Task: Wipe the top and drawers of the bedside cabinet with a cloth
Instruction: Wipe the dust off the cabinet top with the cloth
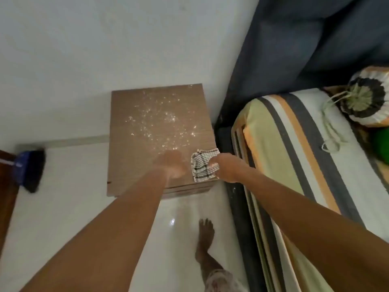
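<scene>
The brown wooden bedside cabinet (134,157) stands against the white wall, seen from above, its top speckled with bright droplets or crumbs. At its near right corner lies a white cloth with dark checks (203,165), gripped by my right hand (226,168). My left hand (171,164) is blurred over the front middle of the top, just left of the cloth; whether its fingers are apart is unclear. The drawer fronts show only as thin edges below the top's front.
A bed with a striped sheet (294,148) and dark headboard (294,49) stands right of the cabinet. A blue brush (28,168) leans at the left by a dark wooden edge. My bare foot (205,234) is on the glossy white floor.
</scene>
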`<state>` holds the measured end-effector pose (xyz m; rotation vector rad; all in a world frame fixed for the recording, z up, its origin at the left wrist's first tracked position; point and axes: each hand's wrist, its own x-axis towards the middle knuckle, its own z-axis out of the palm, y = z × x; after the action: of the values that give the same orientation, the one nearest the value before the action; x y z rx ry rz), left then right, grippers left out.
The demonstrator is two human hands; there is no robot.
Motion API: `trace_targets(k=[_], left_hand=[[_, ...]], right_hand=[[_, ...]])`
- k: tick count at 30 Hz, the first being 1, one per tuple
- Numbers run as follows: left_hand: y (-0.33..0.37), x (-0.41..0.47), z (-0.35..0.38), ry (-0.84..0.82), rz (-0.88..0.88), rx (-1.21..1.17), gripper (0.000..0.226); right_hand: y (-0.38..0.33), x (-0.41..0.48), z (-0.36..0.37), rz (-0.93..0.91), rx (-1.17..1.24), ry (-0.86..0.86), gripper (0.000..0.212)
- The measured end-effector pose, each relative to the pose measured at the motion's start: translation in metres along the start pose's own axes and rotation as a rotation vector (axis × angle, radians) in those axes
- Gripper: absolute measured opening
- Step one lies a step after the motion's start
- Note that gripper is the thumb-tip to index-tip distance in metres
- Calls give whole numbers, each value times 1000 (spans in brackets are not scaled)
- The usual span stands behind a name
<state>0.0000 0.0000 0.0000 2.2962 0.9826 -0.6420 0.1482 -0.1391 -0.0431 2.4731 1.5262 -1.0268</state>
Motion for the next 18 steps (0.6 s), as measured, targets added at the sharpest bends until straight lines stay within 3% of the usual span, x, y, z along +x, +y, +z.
trace_targets(k=[4, 7, 10, 13, 15, 18], left_hand=[[0, 72, 16, -35, -18, 54, 50], [-21, 120, 46, -13, -31, 123, 65], [-36, 146, 70, -48, -90, 218, 86], [-35, 161, 81, -63, -133, 244, 83], [-28, 165, 76, -70, -151, 256, 67], [-18, 177, 44, -50, -191, 161, 30]], right_hand=[[41, 68, 28, -106, -237, 20, 59], [67, 104, 62, -260, -357, 54, 78], [71, 127, 77, -350, -416, 129, 76], [67, 151, 70, -451, -486, 130, 65], [65, 160, 58, -451, -405, 119, 50], [63, 178, 23, -262, 161, 12, 29]])
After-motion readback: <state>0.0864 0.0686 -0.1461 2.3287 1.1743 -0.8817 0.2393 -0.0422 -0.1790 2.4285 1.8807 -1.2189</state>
